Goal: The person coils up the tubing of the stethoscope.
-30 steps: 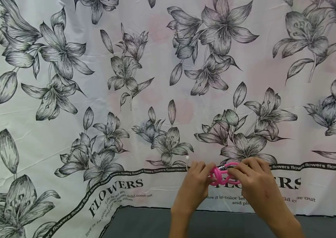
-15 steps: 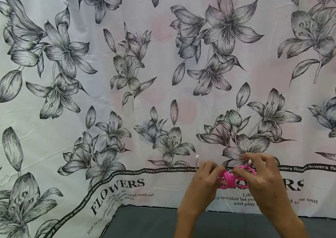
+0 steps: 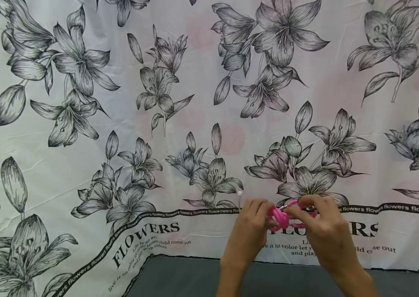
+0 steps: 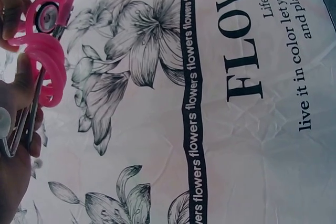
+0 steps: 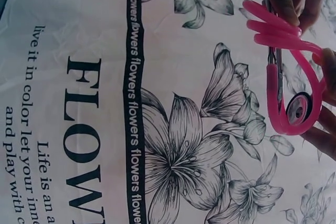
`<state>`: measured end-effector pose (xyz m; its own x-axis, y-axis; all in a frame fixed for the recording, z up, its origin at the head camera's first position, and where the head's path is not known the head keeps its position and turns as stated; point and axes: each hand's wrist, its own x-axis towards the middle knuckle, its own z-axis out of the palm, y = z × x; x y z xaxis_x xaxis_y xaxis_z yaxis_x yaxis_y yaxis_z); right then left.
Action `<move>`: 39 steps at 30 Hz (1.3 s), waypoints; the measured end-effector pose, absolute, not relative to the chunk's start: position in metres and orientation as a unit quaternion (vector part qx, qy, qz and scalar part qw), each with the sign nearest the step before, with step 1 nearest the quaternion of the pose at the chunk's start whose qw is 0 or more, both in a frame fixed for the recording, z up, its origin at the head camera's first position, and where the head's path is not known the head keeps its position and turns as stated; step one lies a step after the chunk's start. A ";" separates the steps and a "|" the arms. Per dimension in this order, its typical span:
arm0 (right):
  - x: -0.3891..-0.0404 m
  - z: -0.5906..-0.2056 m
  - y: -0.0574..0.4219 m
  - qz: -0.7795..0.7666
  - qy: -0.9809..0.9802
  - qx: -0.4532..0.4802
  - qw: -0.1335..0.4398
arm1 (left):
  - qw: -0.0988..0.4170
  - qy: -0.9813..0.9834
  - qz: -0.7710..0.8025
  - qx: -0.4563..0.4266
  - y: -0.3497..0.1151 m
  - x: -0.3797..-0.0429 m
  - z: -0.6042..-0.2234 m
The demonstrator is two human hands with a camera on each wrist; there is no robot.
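A pink stethoscope point(image 3: 278, 218) is held between both hands just above the flowered cloth point(image 3: 194, 123), its tubing point(image 4: 48, 64) wound into loops. My left hand point(image 3: 264, 211) grips the looped tubing and the metal ear tubes point(image 4: 29, 119); a white ear tip point(image 3: 239, 193) pokes out past its fingers. My right hand point(image 3: 295, 213) pinches the pink loop point(image 5: 278, 35) from the right, with the round chest piece point(image 5: 299, 109) lying inside the bend next to its fingers. The hands hide most of the stethoscope in the head view.
The white cloth with black lily prints and a "FLOWERS" band point(image 3: 146, 235) covers the whole surface. Its near edge ends on a dark grey tabletop strip point(image 3: 179, 278) at the bottom.
Both hands have shifted a little to the right with the stethoscope, and the pink loops now sit tighter together between the fingers.
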<state>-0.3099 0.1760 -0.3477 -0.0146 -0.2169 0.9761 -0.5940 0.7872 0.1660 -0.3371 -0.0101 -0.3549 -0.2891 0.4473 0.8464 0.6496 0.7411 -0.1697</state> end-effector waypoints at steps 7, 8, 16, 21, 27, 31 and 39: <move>-0.309 -0.351 0.170 0.153 -0.697 0.312 0.628 | 0.499 -0.797 -0.106 -0.325 -0.008 -0.335 -0.353; -0.310 -0.352 0.170 0.162 -0.697 0.313 0.625 | 0.498 -0.796 -0.113 -0.325 -0.008 -0.336 -0.353; -0.326 -0.356 0.182 0.275 -0.688 0.295 0.603 | 0.521 -0.756 -0.164 -0.361 -0.004 -0.339 -0.353; -0.327 -0.356 0.192 0.318 -0.707 0.275 0.569 | 0.535 -0.742 -0.164 -0.370 -0.001 -0.341 -0.355; -0.315 -0.353 0.203 0.398 -0.767 0.220 0.453 | 0.522 -0.744 -0.177 -0.378 -0.003 -0.343 -0.357; -0.316 -0.351 0.208 0.389 -0.784 0.229 0.427 | 0.515 -0.750 -0.171 -0.379 -0.004 -0.345 -0.360; -0.319 -0.350 0.203 0.375 -0.791 0.231 0.424 | 0.516 -0.747 -0.168 -0.383 -0.005 -0.345 -0.360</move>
<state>-0.3193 0.2030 -0.3499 -0.5340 -0.0479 0.8441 -0.6838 0.6117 -0.3979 -0.3455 -0.0049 -0.3603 -0.1727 0.3997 0.9002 0.7457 0.6501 -0.1456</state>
